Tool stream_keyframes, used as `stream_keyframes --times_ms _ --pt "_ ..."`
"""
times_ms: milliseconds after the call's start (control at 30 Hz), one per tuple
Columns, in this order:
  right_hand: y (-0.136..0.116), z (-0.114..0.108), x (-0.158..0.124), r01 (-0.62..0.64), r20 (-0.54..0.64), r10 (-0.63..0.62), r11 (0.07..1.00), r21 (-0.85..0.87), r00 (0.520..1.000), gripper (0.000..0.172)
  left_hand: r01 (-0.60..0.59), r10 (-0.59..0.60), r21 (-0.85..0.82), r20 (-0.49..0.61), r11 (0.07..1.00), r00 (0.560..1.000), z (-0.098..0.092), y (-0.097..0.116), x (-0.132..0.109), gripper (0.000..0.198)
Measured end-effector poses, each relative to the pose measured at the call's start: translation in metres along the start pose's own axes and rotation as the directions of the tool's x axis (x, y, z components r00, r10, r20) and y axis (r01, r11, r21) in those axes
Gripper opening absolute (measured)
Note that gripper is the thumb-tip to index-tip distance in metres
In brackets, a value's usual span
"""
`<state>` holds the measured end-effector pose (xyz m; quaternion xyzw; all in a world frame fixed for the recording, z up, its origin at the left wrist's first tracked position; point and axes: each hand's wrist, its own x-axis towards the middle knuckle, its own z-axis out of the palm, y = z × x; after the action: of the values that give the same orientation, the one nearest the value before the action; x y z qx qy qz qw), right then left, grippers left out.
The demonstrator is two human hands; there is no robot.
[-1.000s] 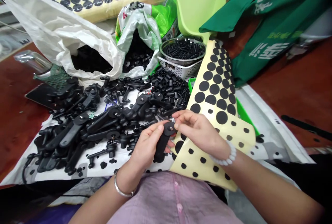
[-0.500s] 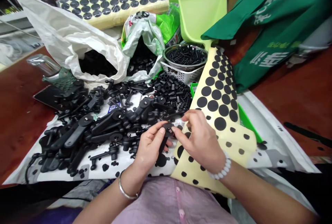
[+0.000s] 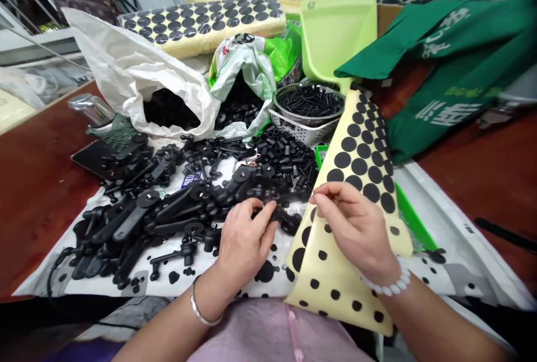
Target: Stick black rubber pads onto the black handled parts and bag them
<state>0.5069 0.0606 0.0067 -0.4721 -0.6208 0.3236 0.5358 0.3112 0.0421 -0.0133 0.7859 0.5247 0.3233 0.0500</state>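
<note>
My left hand (image 3: 247, 234) curls palm down over a black plastic arm (image 3: 289, 220) at the near right of the pile. The arm's rounded end sticks out beyond my fingers; the rest is mostly hidden. Above the yellow sticker sheet (image 3: 342, 160), my right hand (image 3: 356, 230) has thumb and forefinger pinched together. Anything between those tips is too small to make out. Black round pads cover the sheet, and its near end hangs over the table edge. Left of my hands lies a heap of black plastic arms (image 3: 168, 208) with round ends.
Behind the heap stand a white bag (image 3: 104, 62) and a green-white bag (image 3: 254, 65) of black parts. A metal bowl of black screws (image 3: 310, 102) rests in a white basket (image 3: 304, 131). A light-green dustpan (image 3: 339, 37) and green cloth (image 3: 436, 71) stand at the back right.
My hands have moved apart, the left turning palm down with the black arm, the right shifting to the right. The sheet's near part has unfolded downward. The view has shifted slightly.
</note>
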Motion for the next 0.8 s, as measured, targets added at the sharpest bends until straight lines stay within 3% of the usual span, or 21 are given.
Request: stream_keyframes --times_ms 100,233,333,433,567,633,800 --pt "0.0 -0.007 0.0 0.01 -0.065 -0.011 1.0 -0.007 0.998 0.007 -0.092 0.101 0.157 -0.046 0.983 0.994 0.007 0.006 -0.004 0.031" --pt "-0.001 -0.017 -0.004 0.034 -0.238 -0.025 0.999 0.035 0.971 0.008 -0.315 0.315 0.007 -0.027 0.949 0.949 0.018 0.028 -0.003 0.034" --pt "0.002 -0.032 -0.008 0.06 -0.289 -0.084 0.994 -0.09 0.954 0.007 -0.423 0.429 -0.088 0.061 0.902 0.901 0.03 0.044 0.003 0.039" --pt "0.009 -0.051 -0.014 0.141 -0.228 -0.234 0.922 -0.361 0.945 0.007 -0.44 0.45 -0.098 0.131 0.892 0.883 0.042 0.053 0.008 0.042" --pt "0.022 -0.065 -0.019 0.198 -0.046 -0.315 0.696 -0.69 0.948 0.015 -0.466 0.478 -0.107 0.153 0.878 0.865 0.052 0.057 0.009 0.04" --pt "0.026 -0.066 -0.02 0.214 0.035 -0.293 0.606 -0.766 0.955 0.02 -0.474 0.485 -0.102 0.161 0.874 0.859 0.055 0.057 0.008 0.04" --pt "0.024 -0.062 -0.018 0.249 0.142 -0.242 0.505 -0.826 0.96 0.023 -0.471 0.481 -0.098 0.171 0.877 0.86 0.057 0.056 0.006 0.041"
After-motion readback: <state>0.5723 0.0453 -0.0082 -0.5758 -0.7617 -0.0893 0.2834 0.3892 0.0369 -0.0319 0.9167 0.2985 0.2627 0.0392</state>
